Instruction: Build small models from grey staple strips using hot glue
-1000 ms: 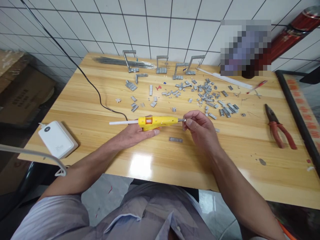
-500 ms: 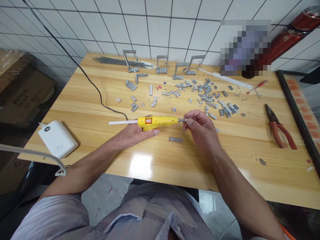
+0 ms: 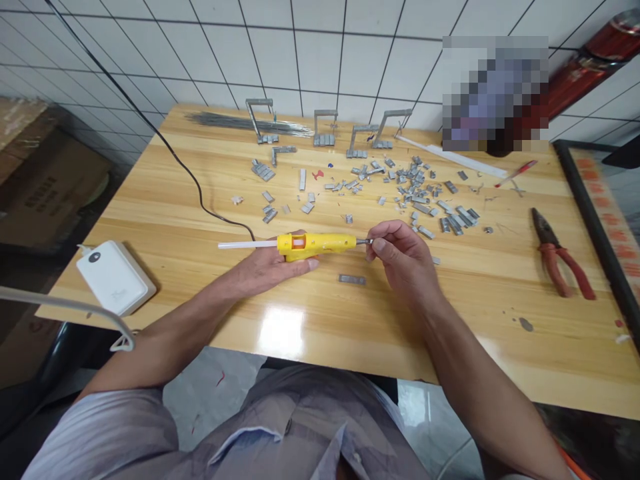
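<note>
A yellow hot glue gun [image 3: 327, 241] lies sideways in my left hand [image 3: 273, 270], whose fingers wrap its handle. A white glue stick [image 3: 240, 245] sticks out of its back end, and its metal nozzle [image 3: 362, 241] points right. My right hand [image 3: 400, 257] pinches a small grey metal piece [image 3: 369, 243] at the nozzle tip; the fingers hide most of it. Whether nozzle and piece touch, I cannot tell. Just below the gun, a flat grey strip [image 3: 352, 279] rests on the wooden table [image 3: 200, 227].
Small grey pieces [image 3: 413, 177] lie scattered beyond my hands. Several bent grey frames [image 3: 257, 123] stand at the back beside thin wires [image 3: 225, 123]. Red-handled pliers [image 3: 560, 257] lie right, a white power bank [image 3: 116, 277] left. A black cord [image 3: 200, 190] crosses the table to the gun.
</note>
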The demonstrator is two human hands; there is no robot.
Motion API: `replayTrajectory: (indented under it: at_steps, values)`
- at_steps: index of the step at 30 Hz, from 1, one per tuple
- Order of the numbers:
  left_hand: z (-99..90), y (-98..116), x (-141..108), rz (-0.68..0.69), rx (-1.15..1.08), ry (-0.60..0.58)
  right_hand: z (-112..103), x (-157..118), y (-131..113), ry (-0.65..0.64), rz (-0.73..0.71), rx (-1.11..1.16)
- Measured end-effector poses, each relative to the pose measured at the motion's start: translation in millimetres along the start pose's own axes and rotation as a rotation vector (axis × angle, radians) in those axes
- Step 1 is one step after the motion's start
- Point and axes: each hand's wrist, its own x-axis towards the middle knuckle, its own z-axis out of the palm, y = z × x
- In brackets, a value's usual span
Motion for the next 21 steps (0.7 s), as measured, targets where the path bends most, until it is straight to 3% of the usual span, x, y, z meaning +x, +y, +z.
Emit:
replayTrajectory:
  at_steps: [21]
  values:
    - [-4.2, 3.1, -1.4, 0.009, 0.023, -0.038, -1.6, 0.6, 2.8, 0.002, -0.017, -0.032]
